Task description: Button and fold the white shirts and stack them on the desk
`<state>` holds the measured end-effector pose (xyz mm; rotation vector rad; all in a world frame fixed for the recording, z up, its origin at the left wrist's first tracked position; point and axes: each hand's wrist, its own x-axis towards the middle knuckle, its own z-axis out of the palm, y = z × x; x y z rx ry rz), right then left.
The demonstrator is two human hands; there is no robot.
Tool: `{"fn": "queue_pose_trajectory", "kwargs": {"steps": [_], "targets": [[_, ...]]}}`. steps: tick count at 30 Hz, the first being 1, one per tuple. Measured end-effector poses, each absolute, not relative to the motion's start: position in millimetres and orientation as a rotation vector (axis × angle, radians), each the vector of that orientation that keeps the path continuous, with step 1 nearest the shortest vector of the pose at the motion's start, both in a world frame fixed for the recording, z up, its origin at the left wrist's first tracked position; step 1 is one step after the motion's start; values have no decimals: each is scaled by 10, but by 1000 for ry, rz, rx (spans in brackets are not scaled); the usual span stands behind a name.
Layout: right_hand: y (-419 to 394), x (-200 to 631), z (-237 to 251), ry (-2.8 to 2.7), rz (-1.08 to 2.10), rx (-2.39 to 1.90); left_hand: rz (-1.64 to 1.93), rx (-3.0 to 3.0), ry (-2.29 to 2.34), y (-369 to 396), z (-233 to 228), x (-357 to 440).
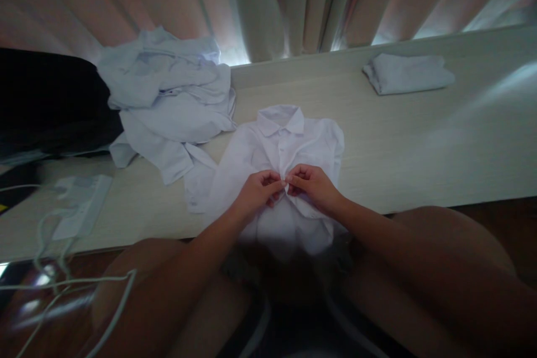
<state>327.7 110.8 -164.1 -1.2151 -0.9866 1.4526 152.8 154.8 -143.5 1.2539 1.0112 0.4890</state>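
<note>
A white collared shirt lies front side up on the pale bench, its collar pointing away from me and its lower part hanging over the front edge. My left hand pinches the shirt's front placket from the left. From the right, my right hand pinches the same placket, and the fingertips of both hands meet at the middle of the chest. Whether a button sits between the fingers is too small to tell. Above the hands the placket looks closed up to the collar.
A heap of white shirts lies at the back left, beside a black bag-like thing. One folded white garment rests at the back right. A power strip with white cables is at the left. Curtains hang behind the bench.
</note>
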Motion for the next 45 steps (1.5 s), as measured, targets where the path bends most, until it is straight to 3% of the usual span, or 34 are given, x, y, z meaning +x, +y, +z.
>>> {"fn": "queue_pose_trajectory", "kwargs": {"steps": [4,18,24,28,34,40,45], "targets": [[1120,3274,-1625,-1000,1431,-1233,452,1217,970,1549,-1464,1523],[1148,3453,-1446,-1121,1418,-1204,289,1938,959,1684,-1346,1319],[1022,3620,-1060,-1740,870,-1610,-257,2270,1217,1599,-1282,1202],[834,3590,-876,-2344,858,-1781,-479,2342,1206,1523,-1330,1198],[750,3389,-1160,-2570,592,-2124,-551,2430,1223,1499,-1430,1204],[838,3488,-1324,-2405,664,-2069,-366,2368,1109,1524,-1427,1161],[934,3644,-1187,-2180,869,-1820,-190,2307,996,1574,-1357,1132]]}}
